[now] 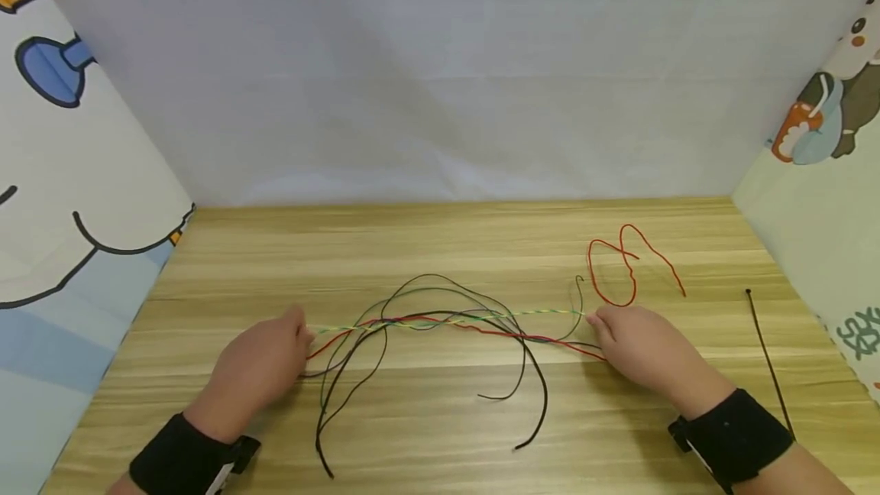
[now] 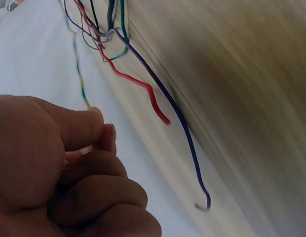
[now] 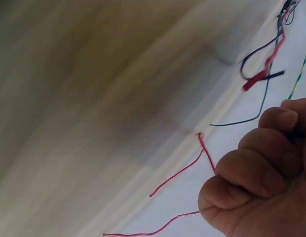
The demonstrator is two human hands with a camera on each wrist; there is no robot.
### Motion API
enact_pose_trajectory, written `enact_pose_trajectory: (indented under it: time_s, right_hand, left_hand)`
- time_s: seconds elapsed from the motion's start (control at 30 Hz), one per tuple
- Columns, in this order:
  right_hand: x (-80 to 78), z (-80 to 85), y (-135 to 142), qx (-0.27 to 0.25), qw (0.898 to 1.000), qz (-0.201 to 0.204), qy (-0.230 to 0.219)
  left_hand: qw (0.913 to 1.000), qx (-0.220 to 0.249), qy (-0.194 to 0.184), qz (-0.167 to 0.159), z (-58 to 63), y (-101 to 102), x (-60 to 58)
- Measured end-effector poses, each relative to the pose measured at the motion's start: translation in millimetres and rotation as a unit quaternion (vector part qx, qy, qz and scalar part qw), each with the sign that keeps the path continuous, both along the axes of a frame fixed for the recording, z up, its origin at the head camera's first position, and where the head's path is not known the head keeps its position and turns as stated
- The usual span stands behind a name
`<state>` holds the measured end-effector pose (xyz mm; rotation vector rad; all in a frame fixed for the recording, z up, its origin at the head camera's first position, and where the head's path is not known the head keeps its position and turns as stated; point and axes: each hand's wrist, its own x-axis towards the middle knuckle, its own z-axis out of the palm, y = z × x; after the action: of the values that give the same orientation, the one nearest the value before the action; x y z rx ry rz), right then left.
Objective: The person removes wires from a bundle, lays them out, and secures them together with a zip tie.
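Note:
A thin yellow-and-green twisted wire (image 1: 543,312) stretches nearly straight between the two hands, above a loose bunch of wires. My left hand (image 1: 264,357) pinches one end of it between thumb and forefinger, the other fingers curled, as the left wrist view shows. At the opposite end my right hand (image 1: 642,346) grips the wire with curled fingers. Beneath it, the bunch holds a red wire (image 1: 495,332), a thick black wire (image 1: 543,396), and thinner dark and green ones. A blue-purple wire (image 2: 182,118) and the red wire's end extend beside the left hand.
On the wood-grain table (image 1: 426,434), a separate bent red wire (image 1: 633,273) lies beyond the right hand. A thin straight black strand (image 1: 768,357) with a small knob at its far end lies at the right. A white backdrop (image 1: 440,98) rises behind the table.

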<state>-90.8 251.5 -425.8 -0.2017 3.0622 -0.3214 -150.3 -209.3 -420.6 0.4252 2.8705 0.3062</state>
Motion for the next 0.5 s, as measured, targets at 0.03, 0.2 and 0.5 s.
enact_pose_trajectory:
  time_s: [0.03,0.2,0.5]
  right_hand:
    - [-0.2,-0.3,0.8,0.001,1.0,0.001,-0.003]
    - [1.5,-3.2,2.9,0.014,1.0,0.014,-0.004]
    - [-1.1,-4.8,-1.1,0.0,0.998,0.061,0.03]
  left_hand:
    - [1.0,-0.006,0.002,-0.004,-0.7,-0.6,-0.5]
    - [0.9985,-0.04,0.015,-0.034,-6.8,1.0,-4.3]
    - [0.9971,-0.057,0.045,-0.024,-5.5,2.1,1.9]
